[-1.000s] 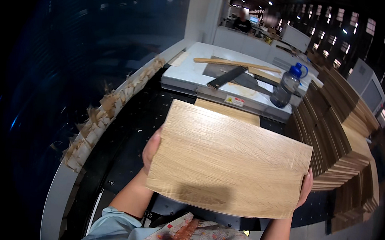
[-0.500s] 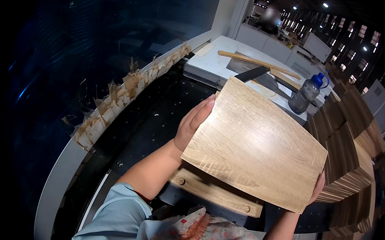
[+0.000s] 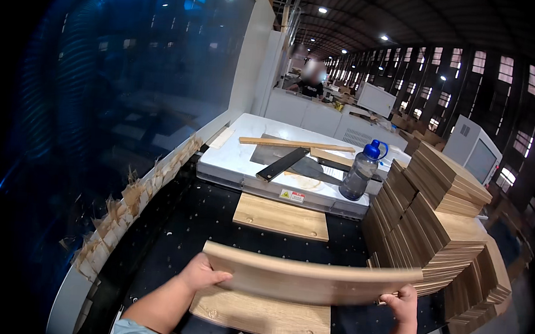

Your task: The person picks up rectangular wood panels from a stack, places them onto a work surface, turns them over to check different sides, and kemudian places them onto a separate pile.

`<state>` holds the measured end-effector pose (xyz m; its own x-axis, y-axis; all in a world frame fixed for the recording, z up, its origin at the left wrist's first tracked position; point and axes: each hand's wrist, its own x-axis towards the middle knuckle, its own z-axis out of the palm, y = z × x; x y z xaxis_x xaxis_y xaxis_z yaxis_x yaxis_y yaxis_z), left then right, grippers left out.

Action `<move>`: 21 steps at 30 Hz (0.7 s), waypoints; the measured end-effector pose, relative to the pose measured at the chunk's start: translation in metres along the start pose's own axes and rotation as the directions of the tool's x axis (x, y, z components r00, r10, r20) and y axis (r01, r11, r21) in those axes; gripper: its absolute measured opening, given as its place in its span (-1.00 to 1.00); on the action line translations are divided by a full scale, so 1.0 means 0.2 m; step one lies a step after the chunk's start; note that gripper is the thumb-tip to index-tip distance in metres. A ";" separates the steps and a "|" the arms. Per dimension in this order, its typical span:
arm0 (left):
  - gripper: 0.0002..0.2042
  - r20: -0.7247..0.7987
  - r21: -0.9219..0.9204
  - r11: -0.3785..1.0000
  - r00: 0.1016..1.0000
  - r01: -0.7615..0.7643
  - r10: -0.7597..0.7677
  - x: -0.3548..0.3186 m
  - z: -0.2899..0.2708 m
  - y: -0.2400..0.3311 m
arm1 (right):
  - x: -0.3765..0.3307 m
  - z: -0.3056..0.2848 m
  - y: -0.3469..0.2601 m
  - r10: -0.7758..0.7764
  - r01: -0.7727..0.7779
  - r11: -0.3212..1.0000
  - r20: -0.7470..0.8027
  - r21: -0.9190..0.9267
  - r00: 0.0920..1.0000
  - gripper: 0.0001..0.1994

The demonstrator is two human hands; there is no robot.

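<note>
A wood-grain board, somewhat smeared by motion, is held on edge between my two hands above the black table. My left hand pinches its left end, thumb on the near face. At the right end, my right hand has its fingers closed round the board's edge. Under and nearer than it lies a second wood-grain board with a round hole near each near corner. A third board rests flat farther off, against the white machine bed; it also has round holes.
Tall stacks of boards stand on the right. A blue-capped bottle, a black bar and wooden strips are on the white surface. Ragged tape strips line the machine's left edge. A person is in the background.
The held board has tipped from showing its broad face to standing on edge, and lowered. Both hands have moved with it. My view has lifted, and the third board now shows.
</note>
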<state>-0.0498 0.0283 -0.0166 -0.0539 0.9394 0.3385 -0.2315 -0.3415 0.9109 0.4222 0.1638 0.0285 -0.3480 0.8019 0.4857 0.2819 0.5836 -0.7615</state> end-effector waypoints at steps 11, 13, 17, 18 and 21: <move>-0.61 0.038 -0.843 0.404 0.787 0.356 -0.615 -0.02 0.12 -0.26 | -0.09 0.36 0.04 -0.069 -0.130 0.038 0.132 0.991 0.989 0.03; -0.60 -0.001 -0.809 0.463 0.788 0.361 -0.616 0.04 0.16 -0.25 | -0.16 0.52 0.02 -0.065 -0.096 0.099 0.102 0.990 0.993 0.09; -0.60 -0.100 -0.660 0.615 0.761 0.431 -0.641 0.13 0.18 -0.31 | -0.23 0.80 0.04 0.212 -0.356 0.073 0.334 0.932 0.918 -0.12; -0.60 -0.075 -0.598 0.643 0.766 0.478 -0.639 0.15 0.19 -0.31 | -0.26 0.84 0.07 0.227 -0.302 -0.055 0.306 0.952 0.924 -0.24; -0.61 0.000 -0.436 0.682 0.759 0.587 -0.652 0.27 0.19 -0.29 | -0.31 0.83 0.08 0.494 -0.341 -0.003 0.298 0.940 0.817 -0.35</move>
<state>-0.0022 0.0984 -0.0418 0.1104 0.9351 -0.3367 -0.6132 0.3307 0.7174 0.2991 0.1028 -0.0852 -0.4118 0.9049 -0.1073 -0.7224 -0.3960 -0.5668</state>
